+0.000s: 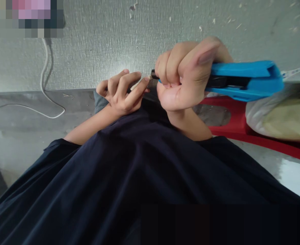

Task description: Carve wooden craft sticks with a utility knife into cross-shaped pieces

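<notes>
My right hand [185, 73] is wrapped round a blue utility knife [257, 80] with a black slider. The knife's body sticks out to the right of my fist, and its dark front end comes out on the left, close to my left fingertips. Between the thumb and fingers of my left hand [124, 92] is a thin, pale wooden stick [136, 84], mostly covered by the fingers. The stick's tip and the knife's front end meet or nearly meet; whether the blade touches the wood I cannot tell. Both hands are at the near edge of the grey textured tabletop [96, 51].
Pale shavings [231, 21] lie scattered at the table's far right. A white cable [44, 64] hangs over the edge at left, below a blurred-out patch. Red plastic, perhaps a stool [236, 115], stands at lower right beside a whitish, beige bag-like thing [282, 117].
</notes>
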Demonstrator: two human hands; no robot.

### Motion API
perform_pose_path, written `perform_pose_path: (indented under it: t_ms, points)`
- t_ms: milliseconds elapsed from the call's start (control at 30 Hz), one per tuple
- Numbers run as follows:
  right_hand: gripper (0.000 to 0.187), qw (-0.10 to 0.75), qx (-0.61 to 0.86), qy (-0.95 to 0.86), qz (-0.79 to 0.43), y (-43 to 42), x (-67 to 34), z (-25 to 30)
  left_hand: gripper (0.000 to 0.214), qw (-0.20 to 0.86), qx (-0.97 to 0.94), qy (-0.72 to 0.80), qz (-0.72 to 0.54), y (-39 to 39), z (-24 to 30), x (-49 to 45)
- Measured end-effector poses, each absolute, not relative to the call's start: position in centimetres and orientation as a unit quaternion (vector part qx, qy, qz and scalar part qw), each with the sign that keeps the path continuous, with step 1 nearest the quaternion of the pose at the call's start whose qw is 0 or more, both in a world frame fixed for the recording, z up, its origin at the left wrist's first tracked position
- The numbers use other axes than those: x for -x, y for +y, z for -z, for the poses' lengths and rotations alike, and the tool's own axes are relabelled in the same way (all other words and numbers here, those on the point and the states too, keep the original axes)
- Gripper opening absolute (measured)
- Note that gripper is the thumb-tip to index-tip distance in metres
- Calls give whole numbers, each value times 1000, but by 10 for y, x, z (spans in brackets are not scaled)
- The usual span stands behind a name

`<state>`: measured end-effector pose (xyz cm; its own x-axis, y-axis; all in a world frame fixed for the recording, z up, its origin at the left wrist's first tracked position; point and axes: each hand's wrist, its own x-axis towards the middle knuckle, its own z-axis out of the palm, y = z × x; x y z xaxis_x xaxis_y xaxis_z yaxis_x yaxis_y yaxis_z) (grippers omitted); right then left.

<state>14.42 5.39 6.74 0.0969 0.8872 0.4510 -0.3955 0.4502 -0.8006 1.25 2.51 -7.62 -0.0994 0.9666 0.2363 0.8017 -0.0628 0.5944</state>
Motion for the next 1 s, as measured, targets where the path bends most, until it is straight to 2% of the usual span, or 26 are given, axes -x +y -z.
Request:
perform_pose_path:
  t_ms: [100,233,367,533,733,1000]
  points:
    - [67,677,239,-509,-474,54,-157,-70,82,105,-657,676,-317,23,70,-12]
    - [80,705,230,-478,-472,53,-164,-73,75,75,-675,664,-312,21,64,-10]
    - [80,701,226,-471,-485,52,-165,-74,74,83,-667,675,-306,20,62,-9]
    - [75,699,238,-462,-492,52,-163,-71,80,158,-653,676,-302,23,65,-8]
    - [76,701,229,-448,-506,52,-162,-72,78,145,-675,671,-272,24,71,-6]
    - [81,712,229,-444,-494,54,-157,-73,79,-7,-655,672,-344,24,72,-9]
